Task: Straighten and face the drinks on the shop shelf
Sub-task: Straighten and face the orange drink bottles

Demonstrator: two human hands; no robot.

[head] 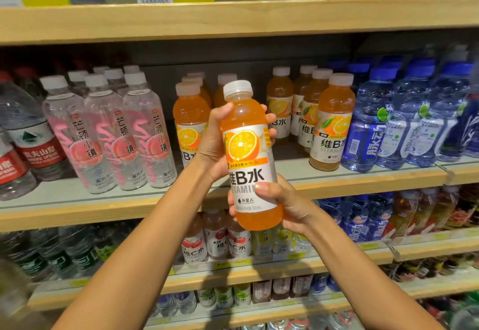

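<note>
An orange vitamin-B drink bottle (247, 153) with a white cap and an orange-slice label is held upright in front of the middle shelf (363, 178), label toward me. My left hand (216, 143) wraps its upper half from the left, fingertips showing on the right side. My right hand (282, 204) grips its lower end from the right and below. More of the same orange bottles stand on the shelf: a row behind on the left (190, 122) and a group on the right (331, 122).
Clear peach-water bottles (108, 133) stand to the left, red-label water bottles (28, 138) at far left, blue bottles (388, 122) to the right. A wooden shelf edge (233, 19) runs overhead with yellow price tags. Lower shelves hold several small drinks (217, 236).
</note>
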